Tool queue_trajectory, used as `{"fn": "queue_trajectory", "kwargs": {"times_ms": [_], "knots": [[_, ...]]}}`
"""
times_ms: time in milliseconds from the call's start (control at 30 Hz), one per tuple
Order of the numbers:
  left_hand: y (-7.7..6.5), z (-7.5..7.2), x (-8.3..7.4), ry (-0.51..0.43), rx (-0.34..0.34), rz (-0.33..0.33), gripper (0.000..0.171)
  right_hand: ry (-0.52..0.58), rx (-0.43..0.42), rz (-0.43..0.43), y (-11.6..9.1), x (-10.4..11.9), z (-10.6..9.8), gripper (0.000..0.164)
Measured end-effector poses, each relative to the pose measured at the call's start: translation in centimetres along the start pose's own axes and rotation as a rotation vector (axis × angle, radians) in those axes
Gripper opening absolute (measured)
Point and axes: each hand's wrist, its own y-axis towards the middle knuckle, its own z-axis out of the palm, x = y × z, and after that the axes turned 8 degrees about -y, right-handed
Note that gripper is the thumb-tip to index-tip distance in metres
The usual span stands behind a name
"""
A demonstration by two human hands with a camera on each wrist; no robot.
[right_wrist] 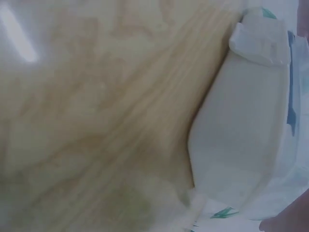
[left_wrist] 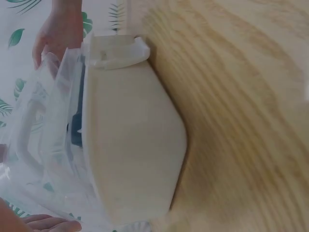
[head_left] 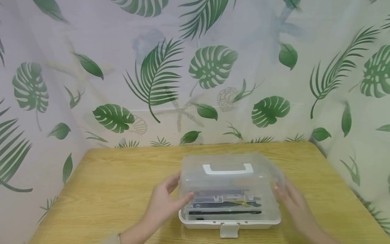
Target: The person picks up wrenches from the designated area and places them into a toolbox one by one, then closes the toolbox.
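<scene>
A toolbox with a white base [head_left: 201,226] and a clear lid [head_left: 195,166] stands between the two hands. On its top sits a white handle [head_left: 228,171]. The front latch [head_left: 229,230] hangs loose, and the lid's front is tilted up from the base. My left hand [head_left: 163,201] holds the lid's left side, thumb in front, other fingers partly hidden behind. At the opposite side my right hand [head_left: 294,201], somewhat blurred, grips the lid's right edge. Through the clear plastic show an open-ended wrench [head_left: 257,204] and a long black strip [head_left: 225,212].
The toolbox stands on a wood-grain table [head_left: 122,189], toward its front edge. Behind and at both sides hangs a white cloth [head_left: 170,132] printed with green leaves. In the right wrist view, the tabletop [right_wrist: 96,121] spreads beside the toolbox.
</scene>
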Motion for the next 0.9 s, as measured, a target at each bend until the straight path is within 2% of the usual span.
{"fn": "queue_trajectory", "kwargs": {"times_ms": [200, 267, 533, 900], "knots": [[-1.0, 0.3, 1.2, 0.075, 0.005, 0.043, 0.077, 0.102, -0.046, -0.119, -1.5, -1.4, 1.2, 0.049], [-1.4, 0.5, 1.7, 0.115, 0.006, 0.060, 0.081, 0.112, -0.061, -0.135, -2.0, -1.9, 1.6, 0.050], [-2.8, 0.9, 3.3, 0.342, -0.004, 0.134, 0.093, 0.013, -0.094, -0.189, -3.3, -3.2, 2.5, 0.064], [-3.4, 1.1, 4.2, 0.394, -0.025, 0.163, 0.095, -0.079, -0.046, -0.184, -3.8, -3.4, 2.5, 0.074]]}}
